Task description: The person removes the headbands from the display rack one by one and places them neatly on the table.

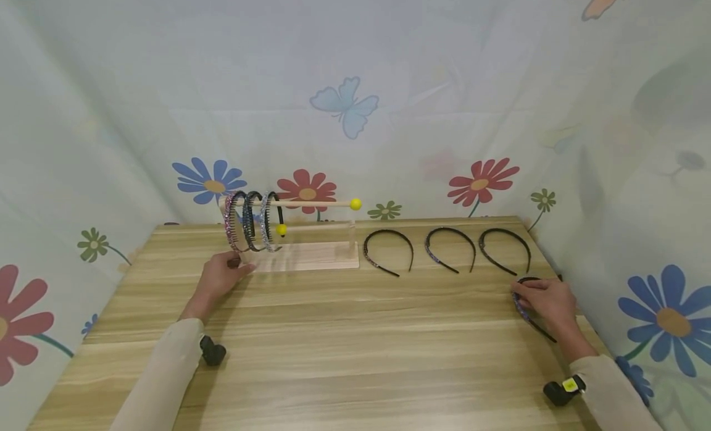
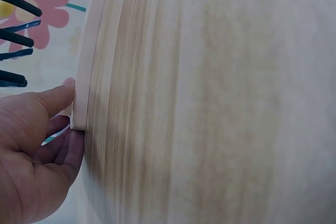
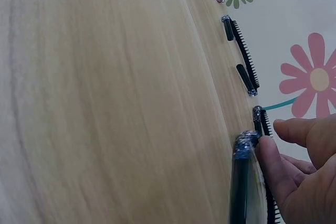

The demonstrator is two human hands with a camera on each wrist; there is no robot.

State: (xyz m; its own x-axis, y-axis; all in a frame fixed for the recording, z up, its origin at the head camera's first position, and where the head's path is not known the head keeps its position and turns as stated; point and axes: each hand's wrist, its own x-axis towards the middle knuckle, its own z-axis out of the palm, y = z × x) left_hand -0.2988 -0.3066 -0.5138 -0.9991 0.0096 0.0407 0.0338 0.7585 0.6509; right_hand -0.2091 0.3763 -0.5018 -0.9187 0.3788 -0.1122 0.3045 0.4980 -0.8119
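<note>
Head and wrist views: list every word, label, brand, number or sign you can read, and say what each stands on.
Readable text: none.
Yellow label on the black wrist device at the right sleeve: dark mark, too small and blurred to read.
Headbands and wooden stand: no lettering visible.

Two forearms reach forward, well apart, in pale sleeves (image 1: pixel 163 363) that leave the wrists (image 1: pixel 574 344) bare. The left arm angles up and slightly inward, its hand (image 1: pixel 219 273) gripping; in the left wrist view the thumb (image 2: pixel 58 98) lies above the curled fingers (image 2: pixel 73 158). The right arm also slants inward, its hand (image 1: pixel 550 301) held low and pinching, the back turned partly upward. Both hands sit farther forward than their cuffs.
</note>
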